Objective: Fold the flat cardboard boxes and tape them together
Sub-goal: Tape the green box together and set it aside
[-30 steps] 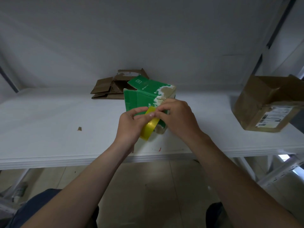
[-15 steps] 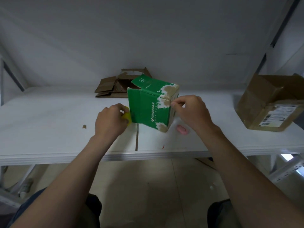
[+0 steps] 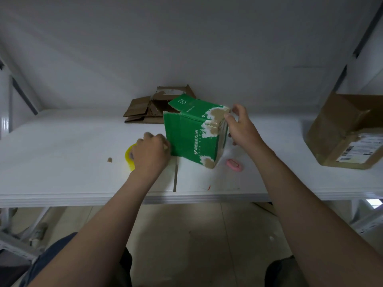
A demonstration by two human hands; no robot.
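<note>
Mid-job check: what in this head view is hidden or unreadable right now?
All in the head view:
- Tape roll: mostly behind the left hand holding it; any strip to the green box is unseen.
- Green box, far and right faces: turned away, corner covered by the right hand.
- Flat cardboard: partly behind the green box.
- Brown box: cut by the right edge; label blurred.
- Pink object: too small to identify.

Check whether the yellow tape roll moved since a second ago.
Yes. The yellow tape roll moved left: from right of the table seam, in front of the green box, to left of the seam, under the left hand.
</note>
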